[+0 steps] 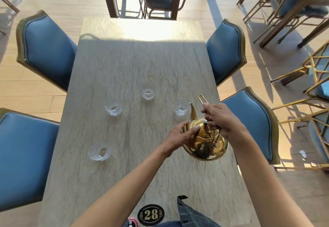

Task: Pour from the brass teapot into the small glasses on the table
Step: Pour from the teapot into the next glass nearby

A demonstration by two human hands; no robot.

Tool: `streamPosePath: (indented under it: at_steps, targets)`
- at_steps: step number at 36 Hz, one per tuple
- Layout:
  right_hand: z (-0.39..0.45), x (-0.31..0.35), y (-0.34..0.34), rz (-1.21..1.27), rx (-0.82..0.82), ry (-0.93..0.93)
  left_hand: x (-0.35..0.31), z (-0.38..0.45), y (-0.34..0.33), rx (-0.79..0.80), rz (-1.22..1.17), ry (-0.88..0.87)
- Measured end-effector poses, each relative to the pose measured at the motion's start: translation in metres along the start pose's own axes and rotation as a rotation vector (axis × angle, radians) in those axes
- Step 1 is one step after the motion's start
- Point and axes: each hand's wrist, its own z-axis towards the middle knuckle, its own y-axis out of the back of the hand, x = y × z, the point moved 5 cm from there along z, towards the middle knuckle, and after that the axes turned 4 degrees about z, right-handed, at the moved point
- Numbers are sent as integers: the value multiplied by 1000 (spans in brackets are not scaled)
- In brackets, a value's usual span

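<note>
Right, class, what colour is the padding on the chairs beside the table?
The padding is plain blue; the head view, the only one, shows it.

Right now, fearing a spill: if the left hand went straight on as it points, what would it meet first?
The brass teapot; the left hand seems to touch its domed top.

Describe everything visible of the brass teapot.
The brass teapot is shiny gold with a squat round body, a domed lid with a silver knob, a curved spout and a wire loop handle. It is tipped forward over the table's right side, spout tip at the rim of the nearest glass. The right hand grips the handle; the left hand rests on its shoulder and lid.
</note>
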Motion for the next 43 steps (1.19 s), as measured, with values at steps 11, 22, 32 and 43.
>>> streamPosePath:
  at_steps: [11,22,32,43]
  targets:
    - [1,1,0,7,9,0,1,1,-1,-9,-18,18]
    - [2,1,1,-11,3,-17,-1,1,-1,-3,-7,13]
    - [3,2,1,-12,4,-22,-4,-1,0,-1,-8,15]
    - [4,3,1,-3,9,-27,-4,0,-2,-4,-15,12]
